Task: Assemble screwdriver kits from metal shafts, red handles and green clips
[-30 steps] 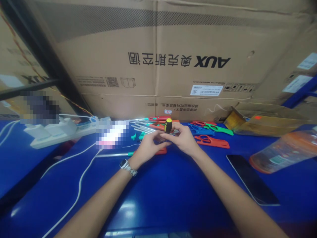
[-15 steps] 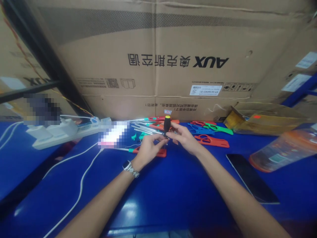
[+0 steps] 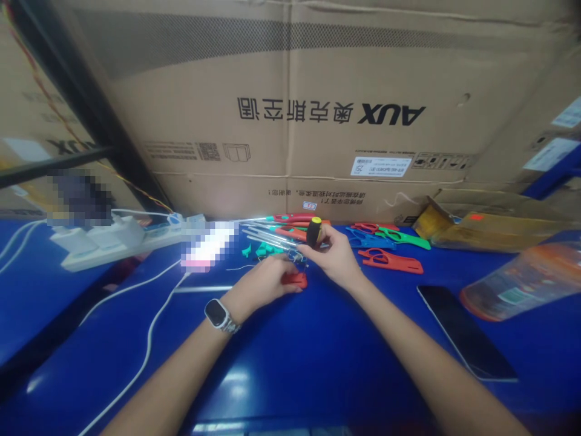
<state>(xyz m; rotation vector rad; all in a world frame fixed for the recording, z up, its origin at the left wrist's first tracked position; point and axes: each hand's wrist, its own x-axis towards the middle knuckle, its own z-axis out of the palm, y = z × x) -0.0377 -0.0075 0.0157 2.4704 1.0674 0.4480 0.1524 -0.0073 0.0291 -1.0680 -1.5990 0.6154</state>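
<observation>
My right hand (image 3: 338, 254) is closed on a screwdriver (image 3: 313, 233) with a black handle and a yellow end cap, held nearly upright, tilted slightly. Palm down, my left hand (image 3: 265, 281) closes over the red handle of a stick lighter (image 3: 297, 280). Its metal tube reaches out to the left past the wrist, and most of the handle lies under my fingers. Small green parts (image 3: 267, 249) lie just behind my left hand. Beyond both hands, more red-and-green stick lighters (image 3: 295, 217) lie with their metal tubes pointing left.
Red, blue and green plastic shells (image 3: 393, 261) lie right of my hands. A phone (image 3: 465, 333) and a clear orange-lidded jar (image 3: 512, 284) are farther right. White cables run from a power strip (image 3: 91, 257) at left. A large cardboard box (image 3: 281, 72) stands behind.
My left hand has left the screwdriver's lower end and moved down onto the lighter, shifting it. My right hand still holds the screwdriver, now slightly lower and to the right.
</observation>
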